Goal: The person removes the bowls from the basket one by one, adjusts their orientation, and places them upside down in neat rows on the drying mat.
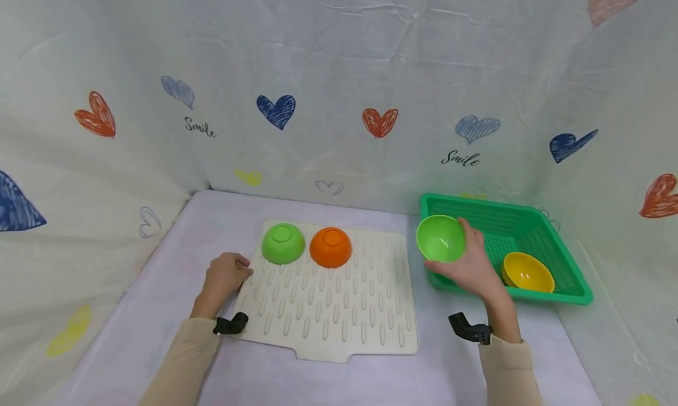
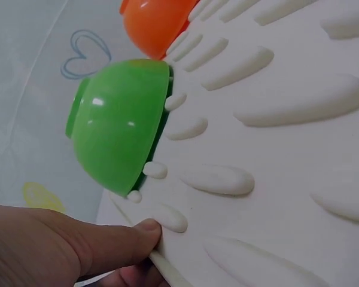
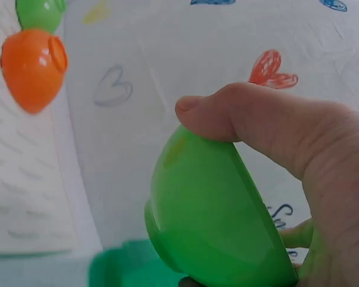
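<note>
My right hand (image 1: 468, 262) grips a light green bowl (image 1: 441, 238) by opposite sides of its rim, tilted above the left part of the green basket (image 1: 569, 270). In the right wrist view the thumb lies across that bowl's (image 3: 209, 209) edge. My left hand (image 1: 225, 275) pinches the left edge of the white ridged drying mat (image 1: 328, 312), thumb on top, as the left wrist view shows. Upside down on the mat's far left sit another green bowl (image 1: 283, 243) and an orange bowl (image 1: 331, 247), side by side. A yellow bowl (image 1: 528, 272) lies in the basket.
The basket stands at the table's right, by the curtain. A white curtain (image 1: 328, 153) with printed hearts encloses the back and both sides. The pale cloth-covered table (image 1: 265, 382) extends in front of the mat.
</note>
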{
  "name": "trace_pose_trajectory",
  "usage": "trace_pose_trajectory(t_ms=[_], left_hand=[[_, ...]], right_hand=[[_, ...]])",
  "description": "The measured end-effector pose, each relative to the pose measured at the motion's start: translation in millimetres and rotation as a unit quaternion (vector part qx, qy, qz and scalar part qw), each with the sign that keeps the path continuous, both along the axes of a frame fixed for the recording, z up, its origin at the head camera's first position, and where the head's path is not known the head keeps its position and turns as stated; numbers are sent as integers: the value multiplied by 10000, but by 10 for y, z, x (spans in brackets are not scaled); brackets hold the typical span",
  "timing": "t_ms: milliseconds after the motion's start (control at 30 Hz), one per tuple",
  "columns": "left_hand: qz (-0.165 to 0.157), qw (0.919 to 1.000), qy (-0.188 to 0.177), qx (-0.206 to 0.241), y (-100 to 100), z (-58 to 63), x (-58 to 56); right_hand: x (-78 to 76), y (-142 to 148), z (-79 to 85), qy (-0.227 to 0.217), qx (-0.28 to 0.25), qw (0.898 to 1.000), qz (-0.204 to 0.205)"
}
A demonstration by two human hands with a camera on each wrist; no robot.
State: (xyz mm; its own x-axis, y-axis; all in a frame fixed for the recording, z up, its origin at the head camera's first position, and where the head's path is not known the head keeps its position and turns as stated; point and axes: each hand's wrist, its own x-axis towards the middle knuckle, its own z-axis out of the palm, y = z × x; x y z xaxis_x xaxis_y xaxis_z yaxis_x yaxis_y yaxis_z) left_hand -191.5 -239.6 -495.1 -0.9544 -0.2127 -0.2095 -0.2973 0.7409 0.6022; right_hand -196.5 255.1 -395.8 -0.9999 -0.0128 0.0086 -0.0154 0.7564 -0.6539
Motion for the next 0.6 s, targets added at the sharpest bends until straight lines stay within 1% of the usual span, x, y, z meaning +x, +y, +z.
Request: trace_pose_trajectory(t_ms=[100, 267, 467, 600], left_hand=[[82, 9999, 55, -75, 3, -7, 10], [88, 9998, 96, -137, 16, -12, 12], [37, 9998, 119, -185, 18, -39, 2], [19, 9996, 199, -176, 19, -46, 1]], right_hand=[[35, -143, -66, 126, -185, 9997, 79], [57, -360, -194, 158, -513, 9983, 225], [112, -569, -306, 304, -637, 9966, 435], [148, -686, -376, 248, -762, 9956, 488]])
